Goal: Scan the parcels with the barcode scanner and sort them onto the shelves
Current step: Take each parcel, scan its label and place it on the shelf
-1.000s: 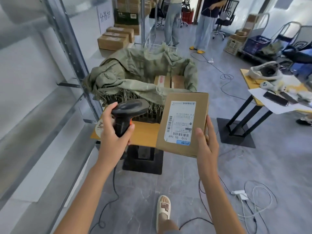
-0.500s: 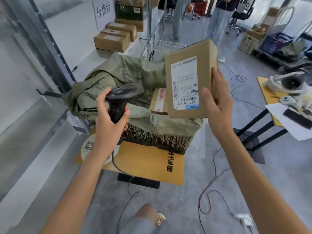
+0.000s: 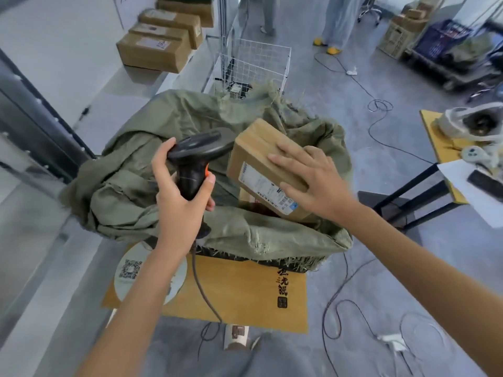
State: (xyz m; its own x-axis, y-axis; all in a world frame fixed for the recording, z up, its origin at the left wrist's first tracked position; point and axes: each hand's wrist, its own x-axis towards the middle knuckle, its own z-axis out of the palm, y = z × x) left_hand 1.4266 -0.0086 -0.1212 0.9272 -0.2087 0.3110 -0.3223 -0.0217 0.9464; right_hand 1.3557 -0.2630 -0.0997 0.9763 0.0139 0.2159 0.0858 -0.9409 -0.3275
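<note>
My left hand (image 3: 179, 205) grips the handle of a black barcode scanner (image 3: 201, 148) with an orange trigger, its head pointing right at a brown cardboard parcel (image 3: 258, 161). My right hand (image 3: 313, 183) holds that parcel over an open green woven sack (image 3: 152, 159), fingers spread across its top and thumb on the side with the white label. The parcel is tilted, its near upper corner almost touching the scanner's head. Another parcel (image 3: 247, 200) shows partly under it inside the sack.
The sack sits on a low yellow table (image 3: 239, 289). To the left runs a grey shelf (image 3: 81, 72) holding several cardboard boxes (image 3: 152, 50). A white wire basket (image 3: 253, 63) stands behind the sack. Cables (image 3: 337, 308) trail over the floor; a second table (image 3: 435, 142) stands at right.
My right hand has brought the parcel down from head height and tipped it, so it now lies close against the scanner's head over the sack. The left hand keeps its hold on the scanner.
</note>
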